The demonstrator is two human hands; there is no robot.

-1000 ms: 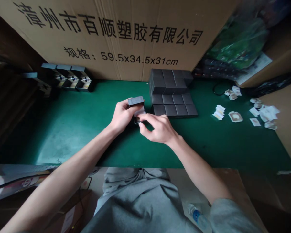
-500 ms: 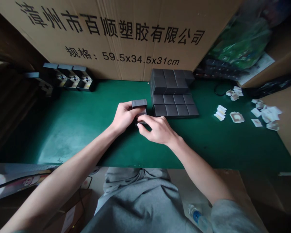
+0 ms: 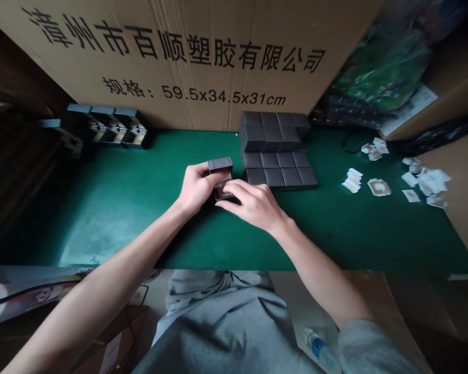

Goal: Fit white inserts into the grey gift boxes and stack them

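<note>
A small black hinged box (image 3: pixel 220 164) with its lid raised is held by my left hand (image 3: pixel 197 188), fingers behind the lid and thumb across the opening. Something pale shows inside the box, mostly covered by fingers. My right hand (image 3: pixel 253 203) reaches over the front of the box. Its fingertips touch the inside while the thumb stretches out apart, just below the front edge. Right beside it stands a stack of closed black boxes (image 3: pixel 281 161) in rows. Further left, several opened black boxes (image 3: pixel 113 127) line up against the carton.
A large printed cardboard carton (image 3: pixel 195 67) stands along the back of the green table (image 3: pixel 113 208). White paper or card scraps (image 3: pixel 432 182) and small inserts (image 3: pixel 352 181) lie at the right. Behind them is a plastic bag with green contents (image 3: pixel 393 72). A bottle (image 3: pixel 317 347) lies below the table.
My right fingers have shifted slightly into the box, and the thumb has straightened away from it. More of the pale inside shows. The left hand keeps its grip.
</note>
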